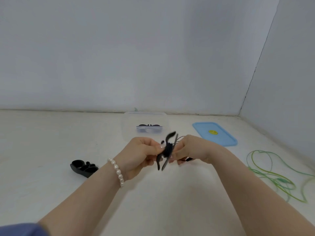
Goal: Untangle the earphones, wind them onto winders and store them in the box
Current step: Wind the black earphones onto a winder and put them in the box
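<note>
Above the table, left hand (138, 154) and right hand (190, 150) pinch a black winder (167, 150), dark cord bunched round its middle.

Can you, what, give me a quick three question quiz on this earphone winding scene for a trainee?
1. True or false: the blue lid sits on the clear box.
2. Which cable lies loose on the table: A green earphones, B red, C white?
3. What do the left hand and right hand hold between them?

Key: 1 false, it lies beside the box. 2 A. 3 A black winder with black cable wound on it; a spare winder lies to the left.
</note>
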